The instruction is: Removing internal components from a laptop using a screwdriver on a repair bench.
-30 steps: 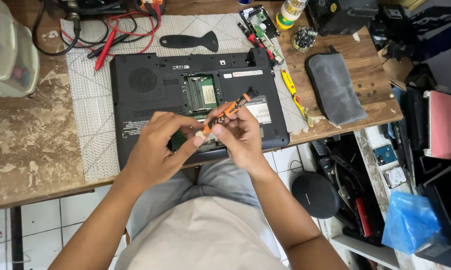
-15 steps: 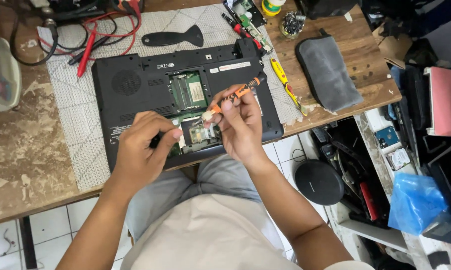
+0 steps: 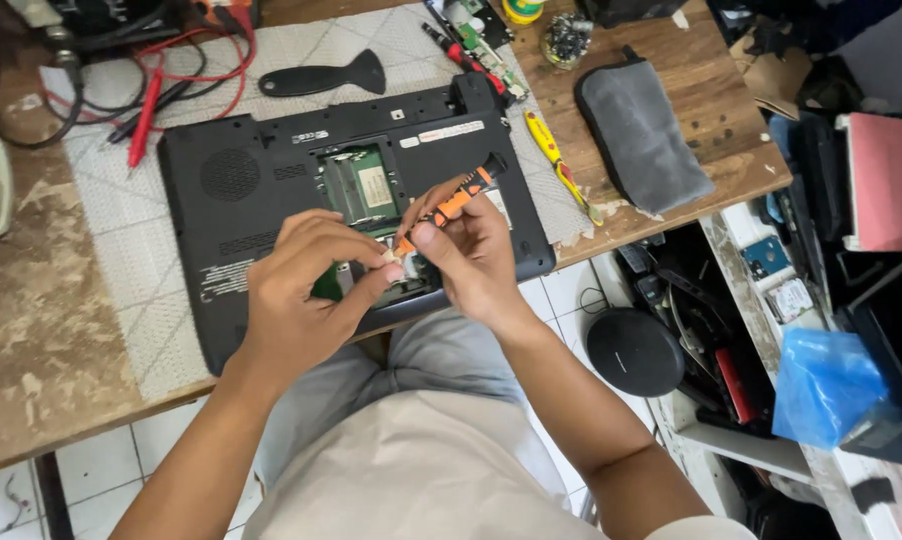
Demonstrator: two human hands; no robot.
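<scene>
Upturned black laptop (image 3: 271,190) on a grid mat (image 3: 111,250), its near edge jutting past the wooden bench (image 3: 31,330) toward the lap. Right hand (image 3: 476,260) curled tight round an orange-and-black screwdriver (image 3: 451,203) — thumb and forefinger pinched on the shaft low down, handle slanting up and away past the knuckles, tip down at the open bay (image 3: 401,280) just under the fingertips. Left hand (image 3: 306,300) resting on the laptop base just beside it, fingers bent together, thumb and forefinger tips closed near the driver's tip on something small and pale; too small to tell what. Peeking out beneath the left fingers, a sliver of green board (image 3: 328,287). Just beyond both sets of fingertips, a second open bay with a green memory module (image 3: 363,187). Farther out past the right knuckles, a yellow-handled tool (image 3: 554,157) lying on the mat edge, and beyond that a grey pouch (image 3: 641,135) on the wood. Well past the left fingers, at the far side of the mat — a black scraper (image 3: 321,77) and red and black probe leads (image 3: 151,110). Down to the right of the right wrist, off the bench, a round black disc (image 3: 633,350) and a blue plastic bag (image 3: 821,385) among the clutter.
</scene>
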